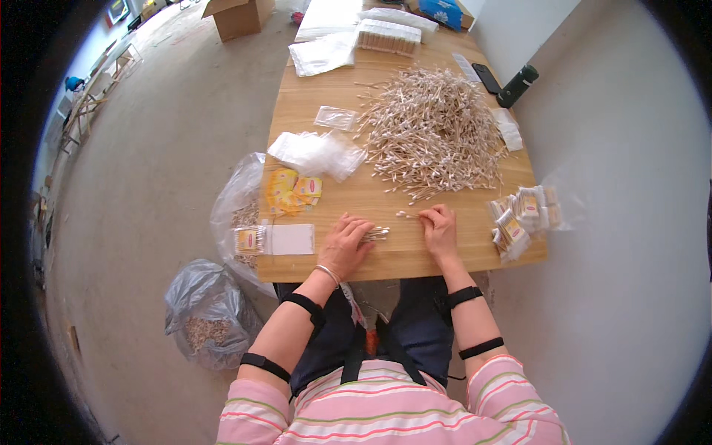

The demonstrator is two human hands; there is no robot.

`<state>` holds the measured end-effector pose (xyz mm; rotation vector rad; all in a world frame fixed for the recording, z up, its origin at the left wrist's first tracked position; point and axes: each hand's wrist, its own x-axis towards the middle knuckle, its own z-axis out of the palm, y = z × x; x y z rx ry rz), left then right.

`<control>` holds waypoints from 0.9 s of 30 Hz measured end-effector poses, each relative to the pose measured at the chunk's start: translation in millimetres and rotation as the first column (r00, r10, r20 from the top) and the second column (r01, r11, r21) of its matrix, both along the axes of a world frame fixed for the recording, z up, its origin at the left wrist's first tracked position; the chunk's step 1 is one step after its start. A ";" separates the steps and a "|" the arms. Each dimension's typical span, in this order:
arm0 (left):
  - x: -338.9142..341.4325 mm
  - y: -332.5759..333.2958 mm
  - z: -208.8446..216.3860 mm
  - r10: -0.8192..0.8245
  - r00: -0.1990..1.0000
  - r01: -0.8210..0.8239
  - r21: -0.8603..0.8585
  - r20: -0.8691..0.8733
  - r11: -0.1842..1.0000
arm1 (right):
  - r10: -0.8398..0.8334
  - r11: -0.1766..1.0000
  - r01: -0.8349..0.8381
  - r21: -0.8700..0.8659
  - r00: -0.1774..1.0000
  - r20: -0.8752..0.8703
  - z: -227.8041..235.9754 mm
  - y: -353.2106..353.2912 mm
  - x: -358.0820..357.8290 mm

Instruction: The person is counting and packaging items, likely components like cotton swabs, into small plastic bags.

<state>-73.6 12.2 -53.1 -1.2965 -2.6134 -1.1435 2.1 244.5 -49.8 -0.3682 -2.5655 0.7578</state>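
A small bundle of cotton swabs [377, 234] lies under my left hand [346, 245], whose fingers curl over it on the near part of the table. To the right, my right hand [439, 227] pinches a few cotton swabs [405, 214], their white tips pointing left. Just beyond both hands spreads a big loose heap of cotton swabs [437, 130] with wooden sticks. Left of my left hand sit a white card [292, 239] and a filled clear bag of swabs [249, 240] with a yellow label.
Yellow printed labels [293, 190] and clear plastic bags [317, 153] lie at the left. Filled swab packets [519, 216] pile at the right edge. A dark bottle [518, 87] and phone [486, 78] stand near the wall. Bags of swabs [208, 319] rest on the floor.
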 end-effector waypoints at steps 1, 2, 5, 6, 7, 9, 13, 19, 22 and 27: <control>0.0 1.3 -0.8 -0.014 1.000 0.014 0.010 -0.001 1.000 | -0.033 0.999 0.033 -0.015 0.999 -0.004 -0.9 -0.5 -5.0; 0.2 2.0 -1.3 -0.029 1.000 0.029 0.019 -0.003 0.999 | -0.065 0.997 0.065 -0.030 0.998 -0.007 -1.7 -1.8 -10.4; 4.8 4.0 0.0 0.078 0.996 -0.078 0.014 0.038 0.997 | 0.032 0.998 -0.031 -0.048 0.999 0.019 -8.1 -20.1 -30.8; 5.7 5.4 2.3 0.076 0.996 -0.076 0.013 0.037 0.997 | 0.030 0.998 -0.029 -0.049 0.999 0.018 -9.6 -29.6 -34.7; 6.2 8.8 7.7 0.102 0.994 -0.105 0.061 0.049 0.993 | 0.086 0.995 -0.084 -0.055 0.996 0.035 -11.7 -38.3 -38.3; 6.3 8.9 11.3 0.132 0.990 -0.138 0.106 0.059 0.985 | 0.146 0.988 -0.143 -0.066 0.988 0.047 -10.5 -57.3 -43.6; 4.6 2.0 3.7 0.168 0.976 -0.187 0.135 0.135 0.973 | 0.185 0.981 -0.176 -0.083 0.975 0.122 0.6 -82.0 -33.0; -1.5 -1.2 -18.3 0.176 0.895 -0.356 0.418 0.411 0.836 | 0.283 0.853 -0.374 0.364 0.918 0.279 -0.5 -103.6 -7.8; -6.6 2.5 -20.4 0.177 0.840 -0.437 0.448 0.513 0.780 | 0.273 0.852 -0.418 0.317 0.869 0.412 -1.6 -101.6 -18.3; -9.9 3.8 -30.4 0.135 0.785 -0.530 0.541 0.605 0.653 | 0.251 0.859 -0.387 0.334 0.888 0.385 0.9 -104.7 -24.2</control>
